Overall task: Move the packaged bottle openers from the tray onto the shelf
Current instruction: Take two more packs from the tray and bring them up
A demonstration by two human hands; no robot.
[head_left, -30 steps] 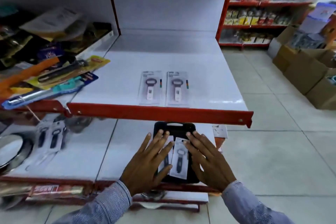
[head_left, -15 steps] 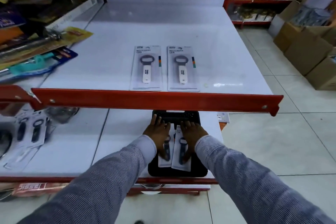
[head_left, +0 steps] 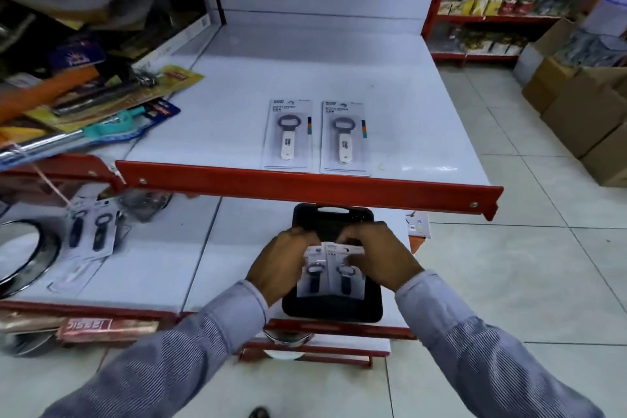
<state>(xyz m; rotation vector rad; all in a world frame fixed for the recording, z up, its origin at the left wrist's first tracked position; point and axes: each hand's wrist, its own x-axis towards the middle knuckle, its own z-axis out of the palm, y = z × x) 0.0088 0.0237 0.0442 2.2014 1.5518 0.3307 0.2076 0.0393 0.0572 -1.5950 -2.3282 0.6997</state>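
A black tray (head_left: 334, 309) lies on the lower shelf, below the red front rail. Two packaged bottle openers with dark handles rest on it side by side: the left pack (head_left: 312, 278) and the right pack (head_left: 345, 276). My left hand (head_left: 278, 265) grips the left pack at its top edge, and my right hand (head_left: 380, 256) grips the right pack at its top edge; both tops are tilted up off the tray. On the white upper shelf (head_left: 305, 78) lie two packaged bottle openers with white handles (head_left: 287, 136) (head_left: 345, 139), flat and parallel.
The red rail (head_left: 305, 185) of the upper shelf juts out above the tray. Mixed packaged tools (head_left: 101, 105) crowd the upper shelf's left. More opener packs (head_left: 90, 231) and a metal lid (head_left: 23, 258) lie lower left. Cardboard boxes (head_left: 583, 105) stand on the floor at right.
My hands went from lying flat on the two packs to curling around their top edges, which now lift off the tray. The camera view has also shifted.
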